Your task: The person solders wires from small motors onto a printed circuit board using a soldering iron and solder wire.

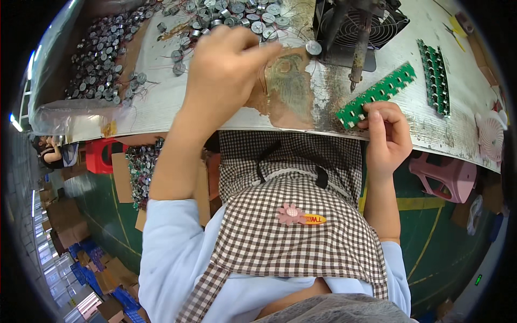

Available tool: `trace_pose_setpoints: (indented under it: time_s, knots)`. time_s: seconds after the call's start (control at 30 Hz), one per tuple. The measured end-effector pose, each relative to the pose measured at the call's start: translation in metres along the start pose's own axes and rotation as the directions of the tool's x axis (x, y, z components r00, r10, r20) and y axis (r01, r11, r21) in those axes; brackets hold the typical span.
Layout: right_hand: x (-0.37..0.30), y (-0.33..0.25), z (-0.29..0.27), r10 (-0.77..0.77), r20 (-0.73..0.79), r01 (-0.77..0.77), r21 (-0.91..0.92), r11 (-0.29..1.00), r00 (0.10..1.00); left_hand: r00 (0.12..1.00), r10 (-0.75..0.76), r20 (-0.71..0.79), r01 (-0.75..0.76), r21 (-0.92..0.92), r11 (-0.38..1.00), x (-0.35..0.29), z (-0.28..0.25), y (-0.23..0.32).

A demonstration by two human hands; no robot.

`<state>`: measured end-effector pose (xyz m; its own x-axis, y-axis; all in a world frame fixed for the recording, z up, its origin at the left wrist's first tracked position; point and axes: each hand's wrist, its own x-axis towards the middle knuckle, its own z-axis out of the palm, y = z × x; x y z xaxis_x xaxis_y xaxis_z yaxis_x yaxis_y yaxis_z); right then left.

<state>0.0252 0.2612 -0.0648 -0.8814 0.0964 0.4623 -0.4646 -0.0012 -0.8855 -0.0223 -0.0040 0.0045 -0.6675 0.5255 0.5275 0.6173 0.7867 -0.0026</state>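
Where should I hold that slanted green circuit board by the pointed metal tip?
Probably grip the green circuit board by its near long edge, from the near side, as the right hand does: it's long and narrow, and its far edge faces the pointed metal tip.

The fan (386, 33) stands on the table (161, 112). Before it is the soldering iron (357, 62); nearer the person than the fan, the right hand (389, 132) holds a circuit board (375, 94). Left of the fan lies a motor heap (257, 27), with a motor-filled tray (70, 112) farther left; the left hand (226, 64) is left and nearer. Right of the fan lie stacked boards (433, 75) and, farther right, pliers (455, 37).
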Motion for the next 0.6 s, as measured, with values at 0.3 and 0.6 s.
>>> trace_pose_setpoints:
  time_s: [0.3,0.6]
  knots:
    - [0.001,0.005,0.003,-0.083,0.051,0.087,-0.084,0.993,0.995,0.946,-0.058,-0.319,0.011,-0.150,0.989,0.005,0.033,-0.018]
    - [0.010,-0.001,0.009,-0.216,0.127,0.243,-0.259,0.935,0.968,0.635,-0.374,0.676,0.435,-0.713,-0.550,-0.003,0.032,0.060]
